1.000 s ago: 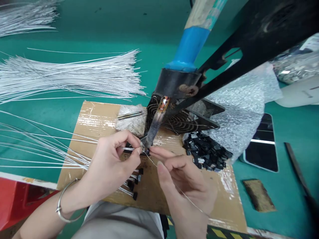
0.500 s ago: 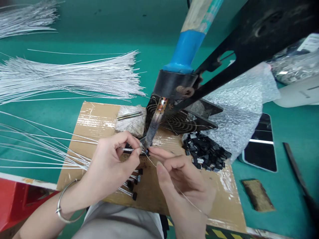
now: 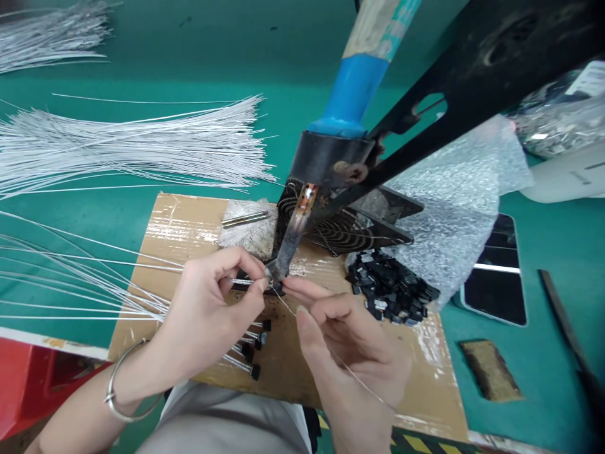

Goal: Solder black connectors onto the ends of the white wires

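Note:
Under the soldering iron (image 3: 292, 243), my left hand (image 3: 215, 309) pinches the end of a thin white wire (image 3: 240, 282), close to the hot tip. My right hand (image 3: 347, 353) holds a thin strand of solder (image 3: 357, 377) between thumb and fingers. The strand runs up to the iron's tip, and my right fingertips are beside a small dark part (image 3: 277, 288) there. Its details are too small to tell. Below my left hand lie several wires ending in black connectors (image 3: 255, 372).
Cardboard (image 3: 179, 221) covers the work area. A fan (image 3: 345, 233) stands behind the iron, with a pile of black connectors (image 3: 392, 287) to its right. A phone (image 3: 494, 284), a sponge (image 3: 490, 371) and bubble wrap (image 3: 454, 202) lie right; a wire bundle (image 3: 142, 148) lies left.
Both hands keep nearly the same pose at the iron's tip. My left hand has shifted very slightly up and left.

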A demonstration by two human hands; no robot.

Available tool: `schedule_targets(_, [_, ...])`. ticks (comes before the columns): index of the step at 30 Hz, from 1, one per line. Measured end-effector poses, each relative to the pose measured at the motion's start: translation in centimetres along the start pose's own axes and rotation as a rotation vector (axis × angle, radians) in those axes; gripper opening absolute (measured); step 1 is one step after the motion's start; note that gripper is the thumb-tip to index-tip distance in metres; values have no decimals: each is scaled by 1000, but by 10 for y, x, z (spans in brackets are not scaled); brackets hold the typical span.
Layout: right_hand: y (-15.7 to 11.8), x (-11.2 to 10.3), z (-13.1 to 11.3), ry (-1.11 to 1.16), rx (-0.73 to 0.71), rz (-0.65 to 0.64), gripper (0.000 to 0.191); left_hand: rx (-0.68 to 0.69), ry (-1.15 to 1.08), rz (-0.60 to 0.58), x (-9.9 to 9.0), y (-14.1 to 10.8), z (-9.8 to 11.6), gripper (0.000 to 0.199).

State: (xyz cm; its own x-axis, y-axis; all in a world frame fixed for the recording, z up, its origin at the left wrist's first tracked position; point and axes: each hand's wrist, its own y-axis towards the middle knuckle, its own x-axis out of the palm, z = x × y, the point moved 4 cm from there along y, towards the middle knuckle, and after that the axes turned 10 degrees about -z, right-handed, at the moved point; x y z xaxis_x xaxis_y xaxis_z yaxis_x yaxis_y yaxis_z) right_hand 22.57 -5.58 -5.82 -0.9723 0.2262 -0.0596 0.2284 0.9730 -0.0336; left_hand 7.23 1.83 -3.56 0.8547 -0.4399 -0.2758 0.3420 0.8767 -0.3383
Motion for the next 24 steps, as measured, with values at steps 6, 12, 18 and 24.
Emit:
schedule_targets(6, [2,-1,0,4,-32,-34,22,14,-11,-6,0,-1,2,7])
schedule_targets(12, [3,-4,1,-25,-75,-72,20,9,-2,3,-1,-1,2,7])
schedule_targets(18, [2,-4,2,-16,-58,-52,20,7,-6,-3,-1,-2,2,6])
schedule_targets(24, [1,-2,1,11,-34,-20,21,22,-13,-2,0,0,3,6])
